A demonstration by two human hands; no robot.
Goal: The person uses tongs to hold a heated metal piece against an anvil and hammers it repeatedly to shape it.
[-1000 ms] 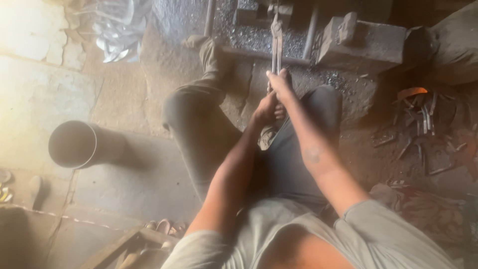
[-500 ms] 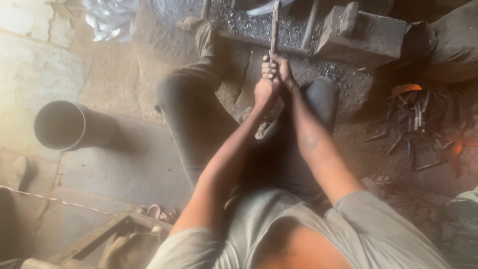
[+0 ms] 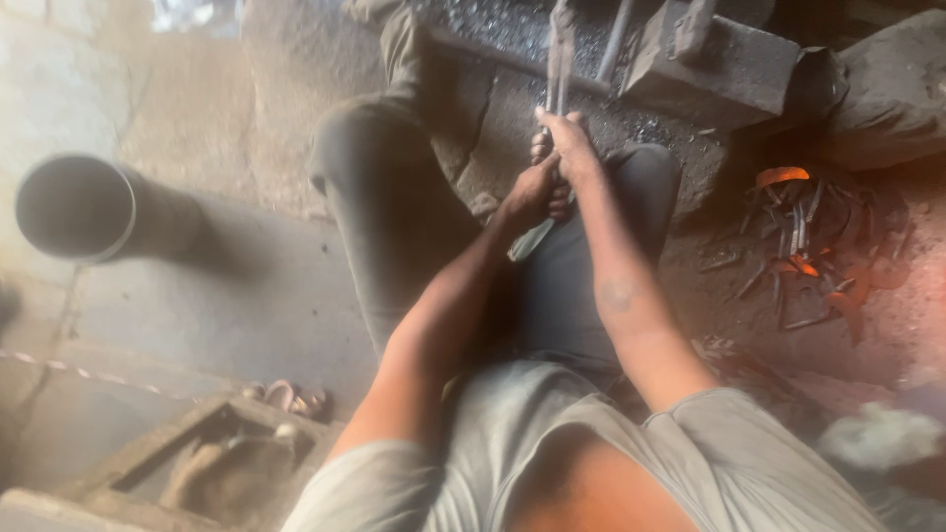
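Long metal tongs (image 3: 558, 59) run from both hands toward twelve o'clock, their far end out of view at the top edge over a bed of dark coal grit (image 3: 503, 34). Compared with a second ago, the hands sit higher and closer to that grit, and the arms are more stretched, so the tool has been pushed forward rather than drawn back. The right hand (image 3: 570, 148) is wrapped around the paired handles on top; the left hand (image 3: 532, 192) is clenched just below it, touching, with the handle end poking out toward seven o'clock. The tongs look like thin, dull grey bars, worn smooth. At one o'clock lies a heavy rough iron block (image 3: 724, 64) with square edges. At three o'clock a heap of curved scrap iron pieces (image 3: 803, 251) glows orange in places. At nine o'clock a dark cylindrical pipe (image 3: 79, 207) lies on the dusty stone floor (image 3: 197, 315).
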